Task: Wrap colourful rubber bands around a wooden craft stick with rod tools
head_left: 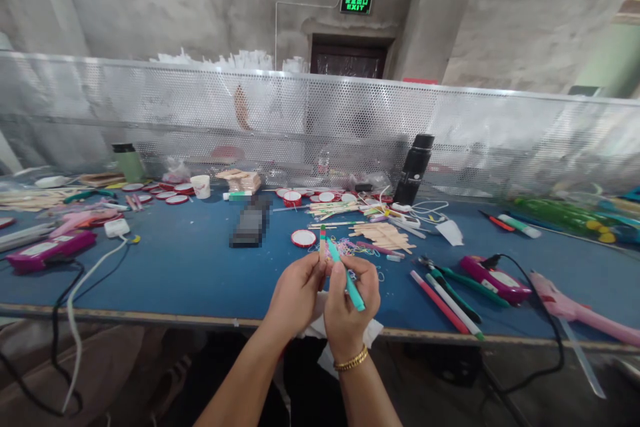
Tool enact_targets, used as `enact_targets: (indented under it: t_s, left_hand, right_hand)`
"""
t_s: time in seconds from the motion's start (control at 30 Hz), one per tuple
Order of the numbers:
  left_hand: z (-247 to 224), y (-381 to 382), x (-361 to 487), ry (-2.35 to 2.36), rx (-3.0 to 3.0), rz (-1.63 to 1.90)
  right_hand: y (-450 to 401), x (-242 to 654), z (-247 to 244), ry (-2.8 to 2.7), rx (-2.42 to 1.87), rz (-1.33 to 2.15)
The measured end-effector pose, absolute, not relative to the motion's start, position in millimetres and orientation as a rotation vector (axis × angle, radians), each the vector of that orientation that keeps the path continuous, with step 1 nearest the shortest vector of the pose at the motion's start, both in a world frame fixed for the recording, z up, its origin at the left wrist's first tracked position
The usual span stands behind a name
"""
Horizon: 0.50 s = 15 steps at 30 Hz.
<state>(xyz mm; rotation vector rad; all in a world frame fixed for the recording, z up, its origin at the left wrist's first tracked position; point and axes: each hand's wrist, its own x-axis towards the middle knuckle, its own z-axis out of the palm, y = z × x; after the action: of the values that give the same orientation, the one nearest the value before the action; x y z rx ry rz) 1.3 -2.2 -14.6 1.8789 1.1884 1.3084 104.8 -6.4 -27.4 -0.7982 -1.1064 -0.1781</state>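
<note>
My left hand [299, 281] is closed on an upright wooden craft stick [323, 243], whose top end carries red and green bands. In my right hand [353, 293] is a teal marker [354, 289], tilted so that its upper end meets or nearly meets the stick. Both hands are close together over the front edge of the blue table [185, 267]. Just beyond them lie a pile of coloured rubber bands [350, 247], a heap of plain craft sticks [385, 237] and a red-rimmed white disc [303, 238].
To the right are a red marker [440, 303], a white marker [455, 297], pliers [447, 283] and a pink glue gun [565, 303] with cables. A black bottle [414, 170] stands at the back. A perforated metal screen [280, 107] borders the far edge. A blurred dark object [250, 223] lies left.
</note>
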Motion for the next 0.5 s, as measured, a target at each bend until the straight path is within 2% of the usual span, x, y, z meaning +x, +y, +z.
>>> enact_targets:
  t_s: [0.5]
  left_hand:
    - [-14.2,-2.2,1.9,1.176,1.879,1.317]
  right_hand:
    - [-5.5,105.3,-28.5,-1.156,-0.771,-0.148]
